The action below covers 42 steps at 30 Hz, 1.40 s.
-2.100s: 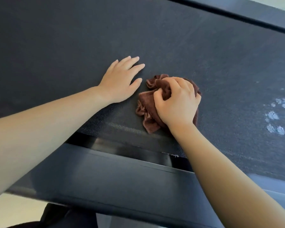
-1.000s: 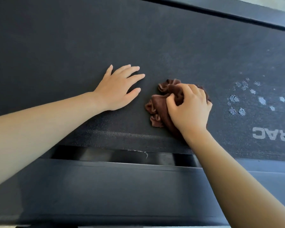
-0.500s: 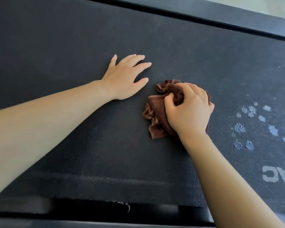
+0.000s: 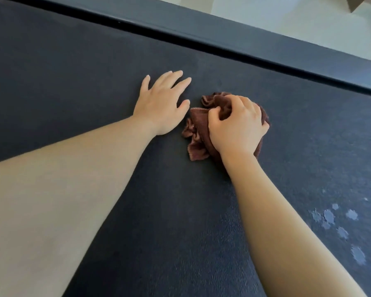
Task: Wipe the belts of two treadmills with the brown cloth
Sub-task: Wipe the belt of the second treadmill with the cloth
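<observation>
A dark treadmill belt (image 4: 77,61) fills nearly the whole view. The brown cloth (image 4: 196,133) lies bunched on the belt right of centre. My right hand (image 4: 237,127) grips the cloth from above, fingers curled into its folds, and covers most of it. My left hand (image 4: 162,102) lies flat on the belt just left of the cloth, fingers straight and spread, not touching it.
A dark side rail (image 4: 223,37) runs diagonally along the belt's far edge, with pale floor (image 4: 287,20) beyond it. Several pale grey spots (image 4: 334,219) mark the belt at the lower right.
Both hands and the cloth have moved further across the belt toward the far rail. The near edge of the belt and the frame below it have left the view.
</observation>
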Each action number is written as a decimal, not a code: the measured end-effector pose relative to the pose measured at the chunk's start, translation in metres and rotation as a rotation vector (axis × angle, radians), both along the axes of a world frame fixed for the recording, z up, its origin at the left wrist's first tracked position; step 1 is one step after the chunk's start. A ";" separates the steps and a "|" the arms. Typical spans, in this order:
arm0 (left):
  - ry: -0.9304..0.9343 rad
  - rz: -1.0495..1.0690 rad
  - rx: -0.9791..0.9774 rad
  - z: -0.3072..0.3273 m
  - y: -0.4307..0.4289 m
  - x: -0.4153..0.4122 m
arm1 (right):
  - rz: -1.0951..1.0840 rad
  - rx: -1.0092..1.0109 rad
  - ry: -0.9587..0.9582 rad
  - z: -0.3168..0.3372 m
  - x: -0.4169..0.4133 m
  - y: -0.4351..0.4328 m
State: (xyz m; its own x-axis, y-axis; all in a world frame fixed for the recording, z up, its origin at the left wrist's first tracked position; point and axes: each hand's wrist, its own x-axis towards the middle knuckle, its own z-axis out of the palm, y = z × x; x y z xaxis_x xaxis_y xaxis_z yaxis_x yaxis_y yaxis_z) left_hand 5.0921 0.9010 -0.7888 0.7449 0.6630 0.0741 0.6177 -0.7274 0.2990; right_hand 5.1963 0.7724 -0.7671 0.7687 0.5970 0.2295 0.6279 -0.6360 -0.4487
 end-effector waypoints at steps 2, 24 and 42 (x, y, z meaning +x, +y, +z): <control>0.006 0.014 0.009 0.002 0.001 0.002 | 0.005 0.016 0.003 0.001 0.016 0.017; 0.020 0.022 0.017 -0.001 0.003 0.002 | 0.082 0.005 0.000 0.006 0.060 0.080; 0.017 -0.041 -0.006 0.000 0.004 -0.004 | 0.072 -0.024 -0.025 0.005 -0.029 -0.060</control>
State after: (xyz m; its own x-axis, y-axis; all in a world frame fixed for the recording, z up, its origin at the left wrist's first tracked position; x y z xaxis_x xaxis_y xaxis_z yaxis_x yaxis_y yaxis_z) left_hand 5.0880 0.9045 -0.7886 0.7723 0.6326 0.0575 0.5926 -0.7502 0.2934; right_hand 5.1670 0.7119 -0.7624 0.7175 0.6564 0.2333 0.6836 -0.5990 -0.4170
